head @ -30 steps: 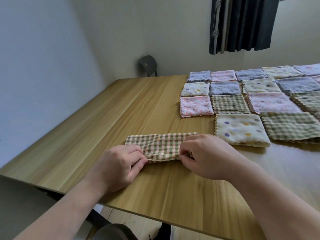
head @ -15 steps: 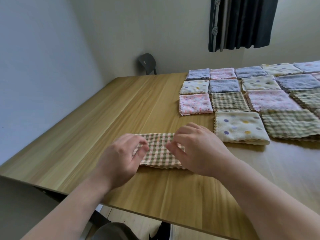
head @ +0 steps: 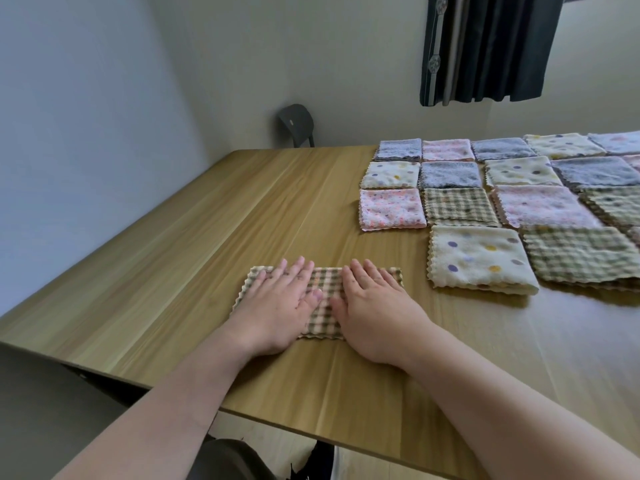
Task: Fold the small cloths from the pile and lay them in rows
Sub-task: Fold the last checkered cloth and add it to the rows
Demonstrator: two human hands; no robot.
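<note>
Plainly, left hand and right hand lay flat, fingers straight, pressing checked cloth on wooden table near front edge (gripping nothing). Folded cloths sat in rows right of it, dotted cloth nearest, apart from hands.

No readable text, label, brand or number on any surface in view.
</note>
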